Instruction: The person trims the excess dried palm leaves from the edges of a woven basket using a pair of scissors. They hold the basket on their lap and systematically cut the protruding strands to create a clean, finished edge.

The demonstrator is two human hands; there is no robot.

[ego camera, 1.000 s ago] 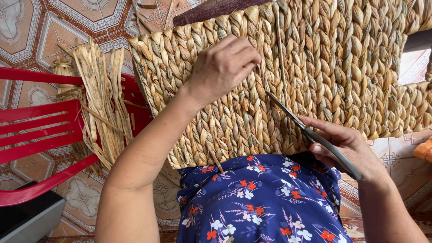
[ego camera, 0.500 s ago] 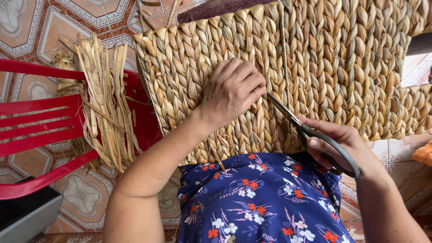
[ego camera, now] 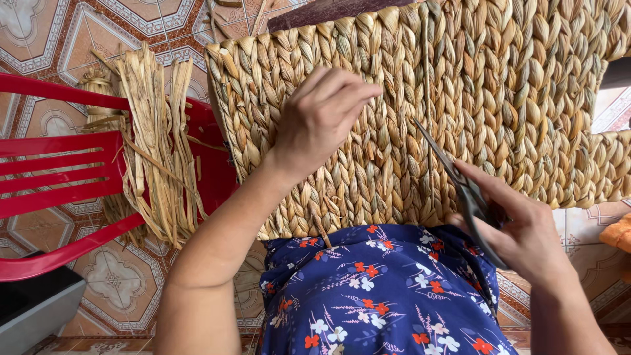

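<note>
A large woven basket (ego camera: 499, 85) of braided dry straw rests on my lap, over a blue flowered dress (ego camera: 374, 296). My left hand (ego camera: 325, 118) lies on the basket's weave, fingers curled and pinching at a strand I cannot make out. My right hand (ego camera: 526, 227) holds grey scissors (ego camera: 460, 187) at the lower right; the blades are closed and point up-left onto the weave, just right of the left hand.
A red plastic chair (ego camera: 59, 171) stands at the left with a bundle of dry straw strips (ego camera: 158, 144) draped over it. Patterned floor tiles (ego camera: 46, 39) lie below. A dark grey box (ego camera: 36, 309) sits at the lower left, something orange (ego camera: 618, 233) at the right edge.
My left hand has slid down and right across the weave, its fingers now pinched. My right hand has brought the scissors slightly up toward the basket. The view has shifted a little.
</note>
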